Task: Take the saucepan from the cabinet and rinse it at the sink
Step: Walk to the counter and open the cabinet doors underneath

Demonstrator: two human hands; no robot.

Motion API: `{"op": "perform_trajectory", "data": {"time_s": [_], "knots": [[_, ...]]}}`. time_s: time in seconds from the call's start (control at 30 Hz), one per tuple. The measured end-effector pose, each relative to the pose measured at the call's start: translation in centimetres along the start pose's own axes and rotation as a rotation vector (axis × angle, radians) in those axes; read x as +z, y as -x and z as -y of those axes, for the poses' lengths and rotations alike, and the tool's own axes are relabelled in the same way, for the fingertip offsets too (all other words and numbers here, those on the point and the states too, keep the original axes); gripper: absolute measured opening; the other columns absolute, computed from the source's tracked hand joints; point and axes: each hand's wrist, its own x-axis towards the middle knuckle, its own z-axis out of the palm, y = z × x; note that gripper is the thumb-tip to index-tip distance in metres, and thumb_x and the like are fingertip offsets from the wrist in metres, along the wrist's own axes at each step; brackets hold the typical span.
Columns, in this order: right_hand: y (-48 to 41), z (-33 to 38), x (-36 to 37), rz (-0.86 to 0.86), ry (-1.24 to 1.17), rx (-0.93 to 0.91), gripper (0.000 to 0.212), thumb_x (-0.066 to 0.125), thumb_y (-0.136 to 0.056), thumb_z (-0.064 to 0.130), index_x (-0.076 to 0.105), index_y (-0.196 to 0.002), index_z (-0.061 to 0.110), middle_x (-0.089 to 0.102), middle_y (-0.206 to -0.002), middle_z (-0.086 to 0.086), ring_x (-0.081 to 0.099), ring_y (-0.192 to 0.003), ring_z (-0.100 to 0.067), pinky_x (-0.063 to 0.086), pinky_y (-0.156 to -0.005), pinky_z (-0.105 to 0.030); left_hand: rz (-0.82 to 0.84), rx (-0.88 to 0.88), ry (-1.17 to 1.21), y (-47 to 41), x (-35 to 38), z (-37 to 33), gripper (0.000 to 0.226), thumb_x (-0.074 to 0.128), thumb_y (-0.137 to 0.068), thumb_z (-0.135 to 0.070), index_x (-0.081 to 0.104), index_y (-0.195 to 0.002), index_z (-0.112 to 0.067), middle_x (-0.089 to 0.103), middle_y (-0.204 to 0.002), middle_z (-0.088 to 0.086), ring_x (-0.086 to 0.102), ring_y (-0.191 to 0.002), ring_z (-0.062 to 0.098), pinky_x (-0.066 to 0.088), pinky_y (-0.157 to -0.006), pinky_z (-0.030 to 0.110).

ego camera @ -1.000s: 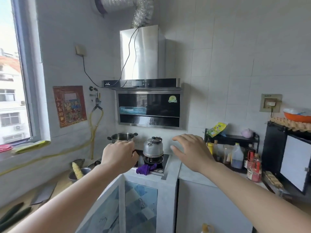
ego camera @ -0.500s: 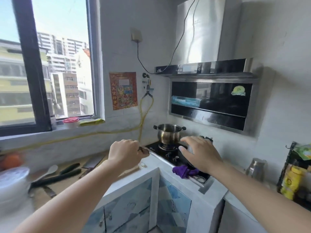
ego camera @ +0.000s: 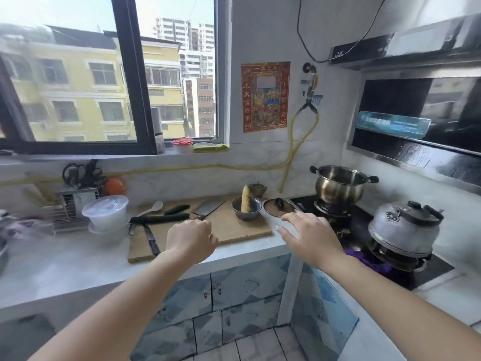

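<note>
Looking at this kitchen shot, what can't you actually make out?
- Saucepan: the cabinet doors below the counter, seen by the head camera, hide whatever is inside.
- Sink: none visible; the far left is blurred and cut off.
- Left hand: a closed fist; nothing visibly held.
- Pot contents: hidden by its wall.

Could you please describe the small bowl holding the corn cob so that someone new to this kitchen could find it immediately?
Start at the wooden cutting board on the counter below the window. At its far right corner, just left of the round pot lid beside the stove, sits a small metal bowl. It is the only dish with a yellow corn cob standing upright in it.
</note>
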Motion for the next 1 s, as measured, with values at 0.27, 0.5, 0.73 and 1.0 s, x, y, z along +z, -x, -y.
{"op": "perform_trajectory", "data": {"time_s": [0.27, 0.5, 0.73, 1.0], "knots": [[-5.1, -1.5, 11.8, 0.252, -0.053, -0.036, 0.044, 0.035, -0.093, 0.048, 0.05, -0.126, 0.023, 0.056, -0.132, 0.005, 0.046, -0.123, -0.016, 0.033, -0.1, -0.036, 0.185, -0.144, 0.062, -2.7, 11.3, 3.1, 0.036, 0.039, -0.091, -0.046, 0.061, -0.101, -0.02, 0.067, -0.1, -0.001, 0.063, -0.09, 0.022, 0.044, -0.062, 0.03], [-5.9, -2.9, 22.7, 0.433, -0.149, 0.002, 0.045, 0.031, -0.093, 0.049, 0.048, -0.126, 0.024, 0.056, -0.13, 0.006, 0.048, -0.121, -0.017, 0.035, -0.1, -0.038, 0.425, -0.334, 0.136, -3.4, 20.0, 5.2, 0.04, 0.039, -0.091, -0.051, 0.061, -0.093, -0.018, 0.068, -0.089, -0.001, 0.063, -0.08, 0.021, 0.052, -0.067, 0.032], [-6.8, -3.4, 34.2, 0.567, -0.275, 0.098, 0.041, 0.036, -0.092, 0.048, 0.051, -0.122, 0.025, 0.06, -0.122, 0.007, 0.05, -0.115, -0.015, 0.039, -0.097, -0.037, 0.505, -0.501, 0.291, -3.9, 29.8, 6.8, 0.035, 0.04, -0.09, -0.046, 0.058, -0.102, -0.018, 0.065, -0.103, -0.003, 0.06, -0.089, 0.019, 0.049, -0.068, 0.031], [-8.9, -4.5, 47.8, 0.655, -0.362, 0.119, 0.041, 0.039, -0.091, 0.049, 0.053, -0.12, 0.024, 0.06, -0.123, 0.008, 0.051, -0.115, -0.014, 0.042, -0.096, -0.037, 0.535, -0.72, 0.522, -6.2, 42.6, 7.6, 0.044, 0.045, -0.089, -0.048, 0.055, -0.119, -0.017, 0.061, -0.121, -0.001, 0.058, -0.105, 0.019, 0.046, -0.08, 0.032]]}}
